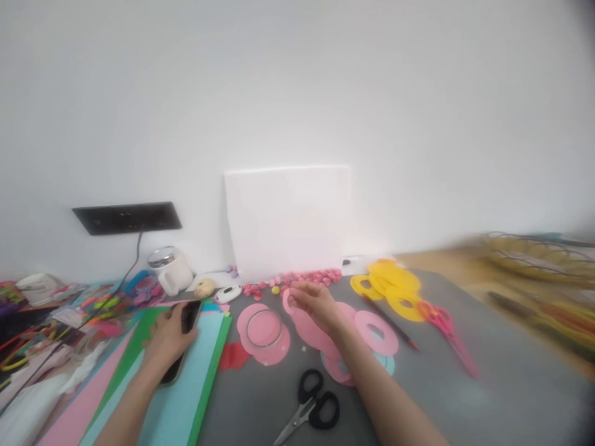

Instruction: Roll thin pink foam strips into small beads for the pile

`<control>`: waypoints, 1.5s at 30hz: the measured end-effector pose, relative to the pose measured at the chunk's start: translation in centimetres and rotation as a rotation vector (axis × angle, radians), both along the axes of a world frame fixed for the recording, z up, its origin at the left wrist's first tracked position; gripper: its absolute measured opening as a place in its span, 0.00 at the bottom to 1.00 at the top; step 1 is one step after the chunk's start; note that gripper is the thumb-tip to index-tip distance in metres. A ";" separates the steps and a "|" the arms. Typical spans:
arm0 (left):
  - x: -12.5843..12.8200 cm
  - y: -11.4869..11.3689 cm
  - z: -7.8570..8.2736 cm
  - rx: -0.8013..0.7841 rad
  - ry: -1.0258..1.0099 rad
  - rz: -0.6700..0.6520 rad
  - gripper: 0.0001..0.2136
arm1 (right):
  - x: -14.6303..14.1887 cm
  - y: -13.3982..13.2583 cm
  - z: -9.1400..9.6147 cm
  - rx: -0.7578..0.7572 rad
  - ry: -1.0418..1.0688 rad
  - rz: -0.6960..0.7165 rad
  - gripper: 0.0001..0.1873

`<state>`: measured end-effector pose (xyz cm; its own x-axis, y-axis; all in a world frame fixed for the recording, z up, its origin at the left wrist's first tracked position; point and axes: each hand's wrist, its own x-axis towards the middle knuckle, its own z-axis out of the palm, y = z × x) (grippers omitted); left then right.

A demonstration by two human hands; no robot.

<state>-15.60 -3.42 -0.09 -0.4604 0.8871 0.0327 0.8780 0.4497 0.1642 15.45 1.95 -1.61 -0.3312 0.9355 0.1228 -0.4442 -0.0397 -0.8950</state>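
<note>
My left hand [167, 334] is wrapped over a dark phone [189, 317], which lies on a stack of coloured paper [204, 353], light blue and green on top. My right hand [318, 306] has its fingers drawn together at the edge of a pink paper ring [287, 301], above more pink paper pieces [307, 328]. Blur softens the exact contact of the fingertips. Left of that hand, a thin metal ring [264, 328] rests on pink paper circles [274, 356]. Black-handled scissors [312, 406] lie nearer to me, blades pointing down-left.
Yellow paper rings [390, 285], a dark pencil [393, 322] and pink scissors [450, 337] are at right. Small pink-red pieces [320, 277] line the base of a white board [288, 223] leaning on the wall. A white mug [170, 271] and craft clutter stand at left.
</note>
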 end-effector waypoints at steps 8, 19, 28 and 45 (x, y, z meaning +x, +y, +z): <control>0.8 0.9 -0.7 0.079 0.044 0.073 0.32 | 0.0 -0.3 0.4 0.000 -0.056 -0.023 0.15; 6.0 1.5 1.0 0.375 -0.024 -0.410 0.22 | -0.2 -0.4 0.5 -0.020 -0.046 -0.004 0.14; 13.4 3.2 -0.2 0.669 -0.357 -1.096 0.12 | 0.1 -0.2 0.3 0.010 -0.168 -0.047 0.13; 14.7 2.3 -0.5 0.266 -1.180 -0.488 0.12 | -0.8 -1.2 0.6 0.066 -0.295 -0.138 0.08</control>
<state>-0.91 -1.08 -0.62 0.0343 0.9989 0.0319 0.2069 -0.0383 0.9776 14.62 0.71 -0.98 -0.2325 0.9672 0.1019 -0.1626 0.0647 -0.9846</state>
